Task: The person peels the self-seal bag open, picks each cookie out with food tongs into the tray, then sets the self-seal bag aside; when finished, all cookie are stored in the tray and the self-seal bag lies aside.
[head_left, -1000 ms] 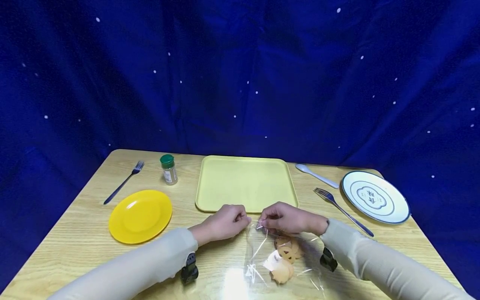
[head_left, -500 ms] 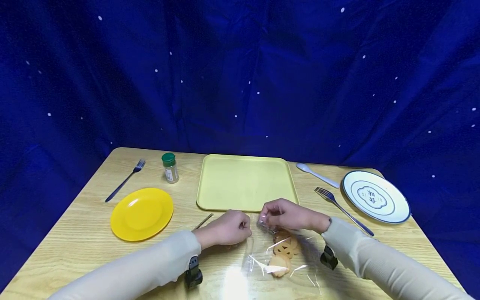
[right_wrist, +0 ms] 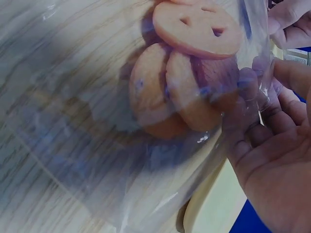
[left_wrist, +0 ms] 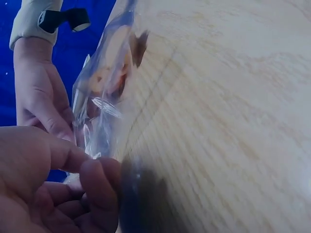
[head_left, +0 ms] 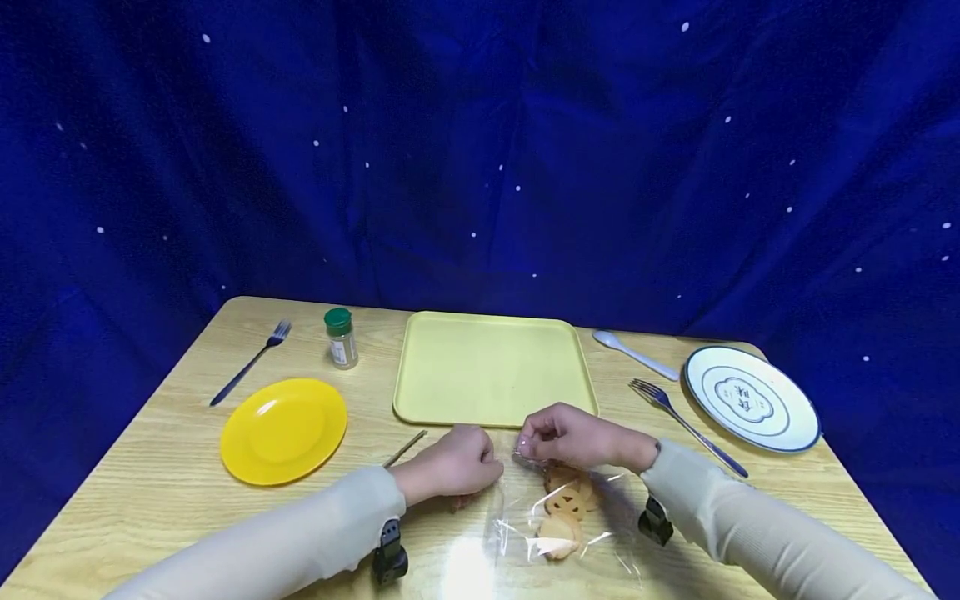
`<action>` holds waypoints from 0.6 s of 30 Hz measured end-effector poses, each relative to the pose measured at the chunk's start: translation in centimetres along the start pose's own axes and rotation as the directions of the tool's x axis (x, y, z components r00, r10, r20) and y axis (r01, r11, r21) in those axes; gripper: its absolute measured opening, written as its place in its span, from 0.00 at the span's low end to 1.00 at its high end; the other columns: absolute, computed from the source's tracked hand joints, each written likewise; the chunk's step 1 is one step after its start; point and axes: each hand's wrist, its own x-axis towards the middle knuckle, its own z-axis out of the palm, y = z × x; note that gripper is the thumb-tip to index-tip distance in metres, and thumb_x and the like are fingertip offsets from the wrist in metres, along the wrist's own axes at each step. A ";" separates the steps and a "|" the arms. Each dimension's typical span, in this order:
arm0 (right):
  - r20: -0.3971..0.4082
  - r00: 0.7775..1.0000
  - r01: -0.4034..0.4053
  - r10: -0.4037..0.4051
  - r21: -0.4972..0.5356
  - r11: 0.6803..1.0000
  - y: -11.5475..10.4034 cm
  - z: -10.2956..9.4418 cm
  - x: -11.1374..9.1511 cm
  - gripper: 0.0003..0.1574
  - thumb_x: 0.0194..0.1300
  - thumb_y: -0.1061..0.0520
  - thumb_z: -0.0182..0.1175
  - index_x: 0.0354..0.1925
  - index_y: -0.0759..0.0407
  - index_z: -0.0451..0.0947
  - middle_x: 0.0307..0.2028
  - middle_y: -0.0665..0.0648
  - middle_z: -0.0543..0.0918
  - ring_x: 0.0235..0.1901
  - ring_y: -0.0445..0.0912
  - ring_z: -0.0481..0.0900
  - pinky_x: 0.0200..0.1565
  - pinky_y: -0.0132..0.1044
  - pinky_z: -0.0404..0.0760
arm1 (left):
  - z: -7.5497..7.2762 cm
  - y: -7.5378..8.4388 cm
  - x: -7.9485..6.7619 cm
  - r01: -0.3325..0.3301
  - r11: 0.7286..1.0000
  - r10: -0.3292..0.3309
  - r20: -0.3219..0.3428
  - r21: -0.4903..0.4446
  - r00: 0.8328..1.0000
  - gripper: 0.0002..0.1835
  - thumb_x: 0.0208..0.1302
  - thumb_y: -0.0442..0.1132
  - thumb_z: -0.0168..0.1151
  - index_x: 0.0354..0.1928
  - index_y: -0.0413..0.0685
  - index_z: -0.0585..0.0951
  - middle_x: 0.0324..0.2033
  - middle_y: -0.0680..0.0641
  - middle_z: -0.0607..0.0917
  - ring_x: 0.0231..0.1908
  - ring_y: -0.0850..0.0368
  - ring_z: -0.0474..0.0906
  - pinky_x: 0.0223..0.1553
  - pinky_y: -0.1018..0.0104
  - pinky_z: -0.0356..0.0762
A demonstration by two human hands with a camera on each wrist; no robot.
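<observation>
A clear plastic bag (head_left: 517,533) lies at the front of the table with several round tan biscuits (head_left: 564,504) inside. One biscuit has a face cut into it (right_wrist: 194,29). My right hand (head_left: 573,437) pinches the bag's upper edge between thumb and fingers; crumpled film shows at its fingertips in the right wrist view. My left hand (head_left: 457,462) is at the bag's upper left corner, thumb and forefinger pinching the film (left_wrist: 99,104) there. Behind the left wrist a thin brownish strip (head_left: 405,447) lies on the table, partly hidden.
Beyond my hands lies a pale yellow tray (head_left: 491,367). Left are a yellow plate (head_left: 283,431), a fork (head_left: 251,362) and a green-capped shaker (head_left: 341,337). Right are a white plate (head_left: 795,408), another fork (head_left: 686,425) and a pale spoon (head_left: 636,354).
My left hand has turned and dropped slightly toward me, and the brownish strip now shows behind its wrist. The right hand stays nearly in place; the bag's film and the biscuits have shifted a little.
</observation>
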 end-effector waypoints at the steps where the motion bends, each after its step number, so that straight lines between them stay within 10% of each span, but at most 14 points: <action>1: -0.004 1.000 0.001 -0.001 -0.005 1.000 0.0 0.0 0.0 0.07 0.67 0.66 0.55 0.37 0.67 0.80 0.31 0.59 0.82 0.29 0.34 0.73 0.35 0.26 0.75 | -0.1 0.0 -0.1 -0.003 1.000 0.003 -0.001 0.009 1.000 0.25 0.62 0.35 0.54 0.07 0.55 0.62 0.02 0.58 0.66 0.03 0.65 0.65 0.09 0.75 0.62; 10: 0.039 0.999 0.010 -0.009 -0.019 1.000 -0.1 0.1 0.0 0.10 0.70 0.60 0.56 0.36 0.67 0.79 0.24 0.50 0.73 0.22 0.33 0.66 0.27 0.25 0.67 | -1.8 -0.1 -0.6 0.072 0.995 -0.078 0.087 0.064 0.993 0.23 0.65 0.40 0.57 0.10 0.49 0.70 0.06 0.52 0.74 0.05 0.63 0.69 0.15 0.66 0.76; 18: 0.032 0.999 0.007 -0.007 0.003 1.000 0.0 0.3 0.2 0.08 0.69 0.61 0.56 0.38 0.65 0.80 0.29 0.57 0.79 0.25 0.35 0.71 0.30 0.26 0.72 | -0.6 -0.3 -1.2 0.157 0.980 -0.130 0.207 -0.120 0.970 0.21 0.63 0.38 0.60 0.13 0.38 0.78 0.06 0.52 0.74 0.05 0.64 0.68 0.10 0.72 0.70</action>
